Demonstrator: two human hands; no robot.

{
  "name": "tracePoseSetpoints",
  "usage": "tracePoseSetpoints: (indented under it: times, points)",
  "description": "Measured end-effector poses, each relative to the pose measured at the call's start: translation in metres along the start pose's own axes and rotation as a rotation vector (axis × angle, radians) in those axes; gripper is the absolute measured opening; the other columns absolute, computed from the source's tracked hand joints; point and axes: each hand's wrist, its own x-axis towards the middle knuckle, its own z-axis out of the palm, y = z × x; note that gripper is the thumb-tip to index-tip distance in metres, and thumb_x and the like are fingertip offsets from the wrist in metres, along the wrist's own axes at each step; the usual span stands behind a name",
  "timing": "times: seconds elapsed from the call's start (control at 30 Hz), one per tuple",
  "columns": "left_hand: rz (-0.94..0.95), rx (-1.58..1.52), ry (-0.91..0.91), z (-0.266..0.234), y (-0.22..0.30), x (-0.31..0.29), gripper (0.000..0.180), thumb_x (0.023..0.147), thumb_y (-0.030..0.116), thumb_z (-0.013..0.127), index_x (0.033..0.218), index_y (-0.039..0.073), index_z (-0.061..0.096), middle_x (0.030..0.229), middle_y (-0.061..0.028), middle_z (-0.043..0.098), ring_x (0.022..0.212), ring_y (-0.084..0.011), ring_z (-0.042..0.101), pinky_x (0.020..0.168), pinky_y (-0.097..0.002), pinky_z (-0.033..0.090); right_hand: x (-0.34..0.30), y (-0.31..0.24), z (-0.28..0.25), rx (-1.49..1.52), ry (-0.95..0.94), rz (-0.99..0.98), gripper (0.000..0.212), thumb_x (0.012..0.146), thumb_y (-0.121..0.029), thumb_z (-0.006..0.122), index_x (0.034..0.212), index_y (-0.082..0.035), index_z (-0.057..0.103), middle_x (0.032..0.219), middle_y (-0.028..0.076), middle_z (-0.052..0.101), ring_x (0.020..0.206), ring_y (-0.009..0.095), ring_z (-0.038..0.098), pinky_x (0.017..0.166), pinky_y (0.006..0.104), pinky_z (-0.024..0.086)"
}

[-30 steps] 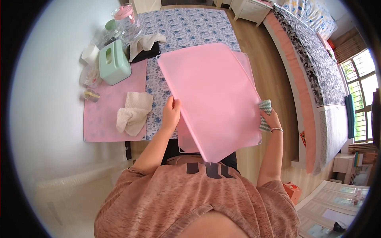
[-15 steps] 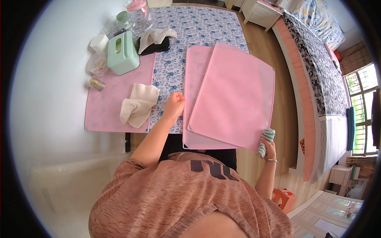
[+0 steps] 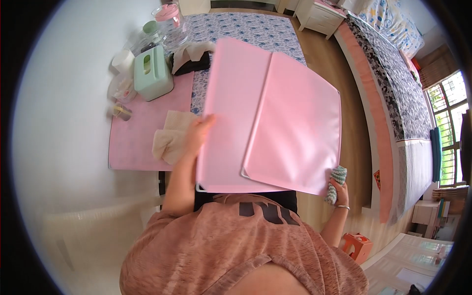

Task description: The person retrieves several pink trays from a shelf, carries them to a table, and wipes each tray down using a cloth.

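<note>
Two translucent pink mats with pale rims overlap in front of me, tilted up off the table. My left hand [image 3: 198, 133], slightly blurred, closes on the left edge of the lower pink mat [image 3: 227, 118]. The upper pink mat [image 3: 300, 123] covers the right part of it. At that mat's near right corner my right hand [image 3: 340, 192] holds a rolled green-and-white cloth [image 3: 336, 184]. Whether its fingers also pinch the corner, I cannot tell. Just left of my left hand a cream waffle cloth [image 3: 169, 142] lies crumpled, partly hidden by my forearm.
A flowered tablecloth [image 3: 241, 27] covers the table, with another pink mat [image 3: 137, 152] at its left. On that side stand a mint tissue box [image 3: 153, 73], a clear jar with pink lid [image 3: 172, 29] and several cups. A bed [image 3: 393, 98] stands right, beyond the floor.
My left hand has taken the lower mat's left edge and lifted it, moving left. More of the lower mat shows now. My right hand with the rolled cloth has shifted slightly right and nearer.
</note>
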Motion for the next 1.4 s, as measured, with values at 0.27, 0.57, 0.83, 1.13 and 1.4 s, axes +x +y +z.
tracePoseSetpoints:
  times: [0.27,0.57,0.83,1.13,1.4]
  points:
    - [0.144,-0.046,0.412,-0.098,0.056,-0.031,0.029,0.083,0.026,0.056,0.094,0.000,0.059,0.079,-0.0039,0.056,0.069,-0.0090,0.051,0.059,-0.0217,0.041,-0.010,-0.025,-0.042,-0.085,0.082,-0.087,0.017,0.074,-0.004,0.061,0.090,-0.003,0.055,0.071,0.002,0.055,0.054,0.012,0.053,0.047,0.0258,0.046]
    - [0.375,-0.334,0.413,-0.086,0.093,-0.052,0.033,0.082,0.025,0.057,0.101,-0.002,0.055,0.089,-0.0130,0.061,0.067,-0.0202,0.059,0.053,-0.0293,0.048,0.014,-0.025,0.025,-0.306,-0.109,-0.122,0.027,0.077,-0.017,0.063,0.098,-0.001,0.057,0.082,0.001,0.059,0.072,0.009,0.054,0.063,0.0252,0.045]
    - [0.058,-0.191,-0.066,-0.011,0.007,-0.006,0.026,0.083,0.021,0.055,0.099,0.001,0.057,0.086,-0.0036,0.059,0.075,-0.0090,0.054,0.068,-0.0228,0.044,0.032,-0.044,0.038,-0.574,0.490,-0.411,0.046,0.080,-0.026,0.060,0.114,-0.003,0.041,0.098,0.007,0.056,0.083,0.013,0.054,0.072,0.0282,0.046]
    - [-0.142,-0.124,-0.364,0.040,-0.048,0.015,0.028,0.084,0.019,0.052,0.101,-0.003,0.054,0.088,-0.0055,0.059,0.077,-0.0121,0.055,0.070,-0.0239,0.044,0.052,-0.069,0.132,-1.095,0.364,-0.827,0.047,0.075,-0.029,0.061,0.115,-0.010,0.046,0.107,0.017,0.049,0.096,0.032,0.047,0.079,0.0393,0.042]
    - [-0.076,0.068,-0.194,0.042,-0.091,0.024,0.036,0.090,0.030,0.041,0.088,-0.004,0.053,0.081,-0.0098,0.059,0.076,-0.0165,0.055,0.065,-0.0317,0.041,-0.032,-0.013,0.279,-1.021,-0.444,-1.103,0.042,0.069,-0.019,0.064,0.110,-0.015,0.054,0.102,0.012,0.050,0.092,0.028,0.051,0.078,0.0376,0.045]
